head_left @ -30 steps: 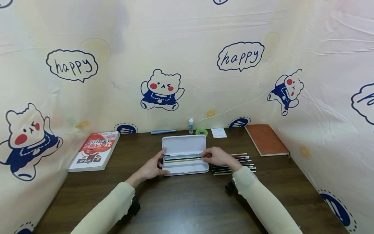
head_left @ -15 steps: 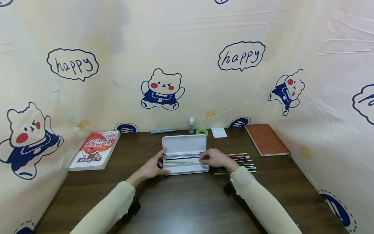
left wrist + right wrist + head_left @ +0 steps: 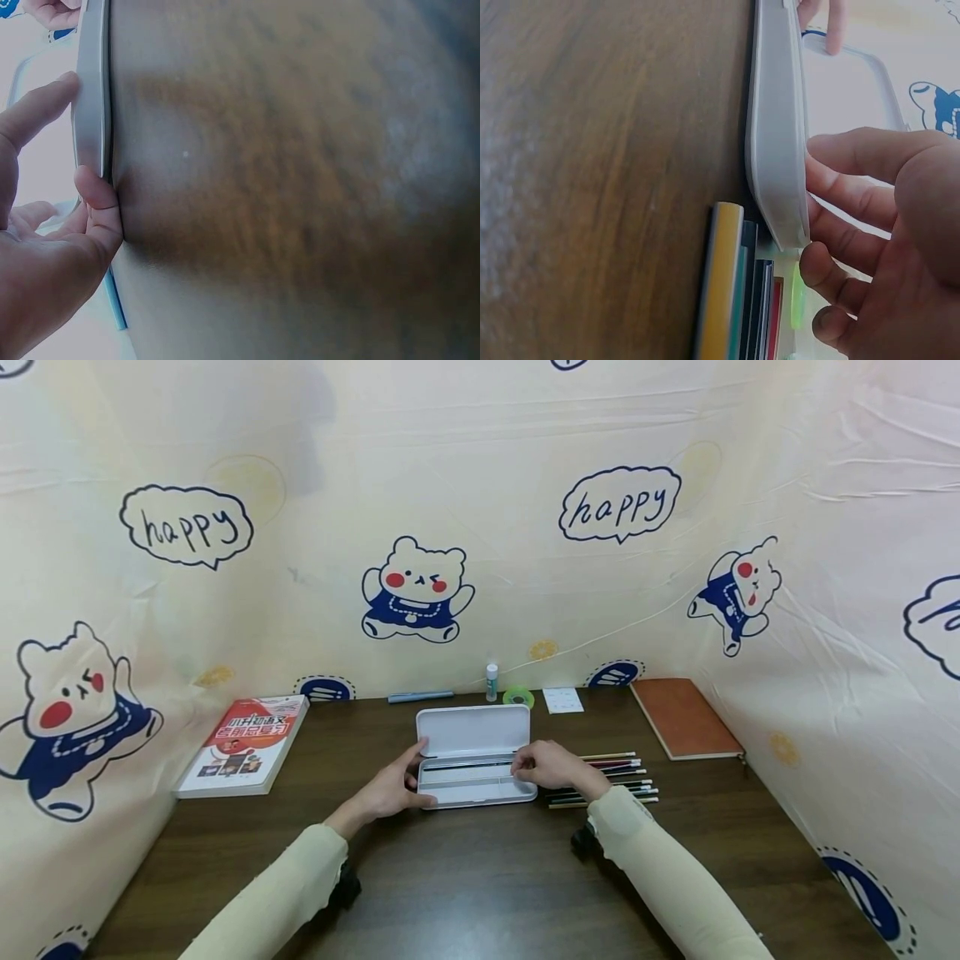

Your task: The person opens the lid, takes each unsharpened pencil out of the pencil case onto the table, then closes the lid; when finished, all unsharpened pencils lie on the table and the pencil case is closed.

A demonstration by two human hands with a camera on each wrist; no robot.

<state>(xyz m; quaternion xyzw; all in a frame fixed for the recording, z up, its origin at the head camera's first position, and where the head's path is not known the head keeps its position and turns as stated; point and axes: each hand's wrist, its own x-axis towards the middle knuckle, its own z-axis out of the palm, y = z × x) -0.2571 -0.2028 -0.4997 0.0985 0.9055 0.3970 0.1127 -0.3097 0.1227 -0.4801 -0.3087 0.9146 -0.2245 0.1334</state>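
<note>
A white pencil case [image 3: 457, 792] lies on the table with its lid [image 3: 472, 732] raised at the back. Its rear compartment holds a dark pencil [image 3: 465, 767]. My left hand [image 3: 390, 789] grips the left end, thumb at the front corner and fingers farther back. In the left wrist view, the thumb [image 3: 45, 105] meets the front wall. My right hand [image 3: 551, 762] has curled fingers reaching over the rim at the right end. The rim hides its fingertips in the right wrist view, and I cannot tell whether they pinch anything. Several pencils [image 3: 613, 766] lie right of the case, partly under that wrist.
A red-and-white book [image 3: 243, 747] lies at left and a brown notebook [image 3: 686, 718] at right. Behind the case are a blue pen [image 3: 420, 697], a glue stick [image 3: 491, 682], green tape [image 3: 518, 697] and a white paper [image 3: 562, 700]. A printed cloth backs the table.
The yellow pencil at my right fingers went down into the case and no longer shows. My right hand shifted slightly left and toward me; my left hand stayed at the case's left end.
</note>
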